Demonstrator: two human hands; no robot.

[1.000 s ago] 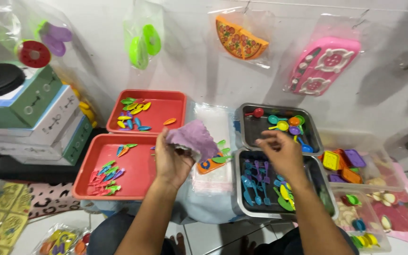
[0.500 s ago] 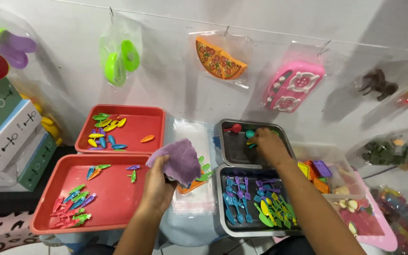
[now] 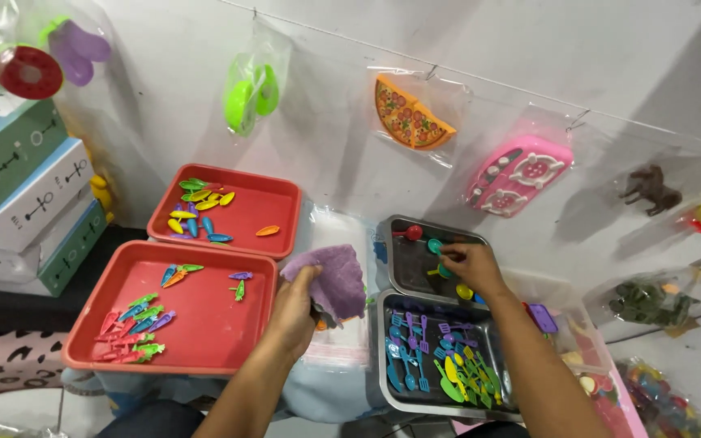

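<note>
Gripping a crumpled purple cloth (image 3: 330, 280), the left hand (image 3: 295, 312) has its fingers curled tight around the lower part, so the cloth stands up from the fist with its long axis tilted toward the wall. It hovers between the near red tray (image 3: 204, 324) and the metal trays, above a clear plastic bag (image 3: 334, 345). The right hand (image 3: 466, 264) reaches into the far metal tray (image 3: 403, 272), fingertips pinched narrowly on a small green toy piece (image 3: 435, 245) near the tray's far edge; a red toy spoon (image 3: 409, 234) lies just beside it. The near metal tray (image 3: 391, 381) holds blue, purple, green and yellow toy cutlery. Small toy carrots lie in the far red tray (image 3: 273, 207).
</note>
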